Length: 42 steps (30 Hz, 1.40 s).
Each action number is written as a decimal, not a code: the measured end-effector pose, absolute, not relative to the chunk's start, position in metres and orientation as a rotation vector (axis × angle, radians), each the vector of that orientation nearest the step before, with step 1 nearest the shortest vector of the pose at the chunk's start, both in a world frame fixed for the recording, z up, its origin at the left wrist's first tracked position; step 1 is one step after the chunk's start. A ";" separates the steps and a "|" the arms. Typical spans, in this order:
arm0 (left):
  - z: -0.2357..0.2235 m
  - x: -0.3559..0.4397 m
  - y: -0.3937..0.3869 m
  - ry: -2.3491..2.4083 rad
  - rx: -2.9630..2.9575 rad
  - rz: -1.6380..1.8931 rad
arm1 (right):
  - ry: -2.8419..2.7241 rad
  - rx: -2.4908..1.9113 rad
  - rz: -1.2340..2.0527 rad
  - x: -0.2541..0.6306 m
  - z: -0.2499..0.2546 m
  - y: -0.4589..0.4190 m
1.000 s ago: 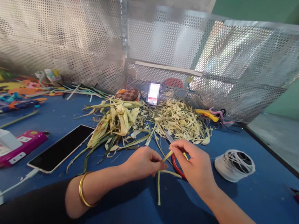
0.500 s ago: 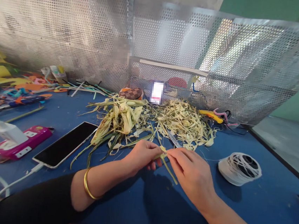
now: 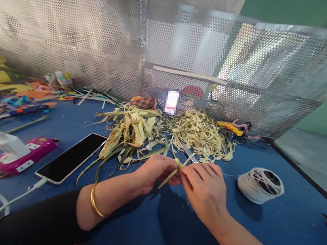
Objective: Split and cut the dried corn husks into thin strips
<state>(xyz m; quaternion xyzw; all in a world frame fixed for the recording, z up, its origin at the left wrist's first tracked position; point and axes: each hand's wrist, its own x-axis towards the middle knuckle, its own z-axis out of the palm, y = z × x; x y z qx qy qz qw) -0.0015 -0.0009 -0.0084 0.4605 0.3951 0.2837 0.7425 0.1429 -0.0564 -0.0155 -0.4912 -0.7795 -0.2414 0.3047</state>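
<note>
Between both hands is a narrow pale-green corn husk strip, crossed by another short end near the fingertips. My left hand pinches it from the left, fingers curled beneath. From the right, my right hand closes thumb and fingertips on the same husk piece. Just behind the fingers, scissors lie partly under a heap of shredded husk. Larger corn husk leaves are piled to the left of that heap.
A spool of white thread stands at right. To the left lie a phone on a cable and a magenta power strip with a white charger. A perforated metal screen closes off the back. A yellow-handled tool lies near it.
The husk strip's free end has swung from pointing down-right to pointing down-left, and another end now sticks up to the right. My right hand has turned slightly over the strip.
</note>
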 end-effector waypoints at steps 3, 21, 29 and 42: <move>-0.007 -0.002 0.000 0.858 0.988 0.627 | -2.075 -1.289 -0.640 0.143 -0.016 -0.057; -0.013 0.000 -0.002 0.894 0.974 0.703 | -2.277 -1.066 -0.488 0.135 -0.022 -0.055; -0.007 -0.002 0.000 0.894 1.059 0.689 | -1.471 -1.445 0.665 0.147 -0.030 -0.040; -0.018 0.002 -0.001 0.921 1.084 0.780 | -1.162 -1.409 1.027 0.137 -0.031 -0.039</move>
